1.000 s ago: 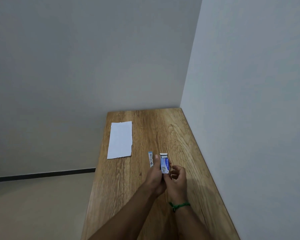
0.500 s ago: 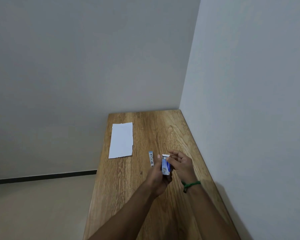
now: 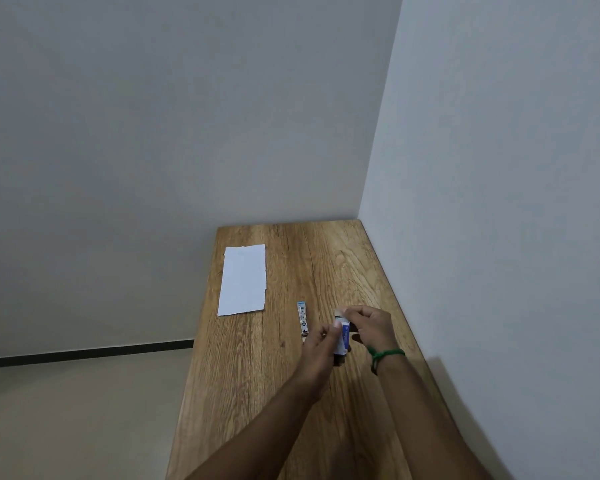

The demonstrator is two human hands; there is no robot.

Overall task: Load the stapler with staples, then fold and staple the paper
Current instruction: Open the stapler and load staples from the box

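Left hand (image 3: 321, 348): fingers curled round the lower part of a small blue-and-white staple box (image 3: 342, 338); thumb laid up its near face; held just above the counter (image 3: 257, 393).
Right hand (image 3: 373, 325): fingers bent, pinching the far upper end of that same box; it sits hard up against the left hand; what exactly the fingertips hold at that end is too small to tell.
Staple box: between the two hands, standing on end and tilted a little; its lower end is hidden in the left palm.
Stapler (image 3: 302, 318): slim, silver with a blue tip; lying flat on the counter just left of the left hand; its near end slips out of sight behind the knuckles; gripped by neither hand.
Paper (image 3: 244, 279): white sheet with ragged short edges; flat and unfolded, well beyond the left hand and off to its left.
Wristband (image 3: 383, 355): green cord knotted round the right wrist.
Counter: long, narrow, wood-grained; its edge meets the wall (image 3: 499, 202) near the right hand's outer side.
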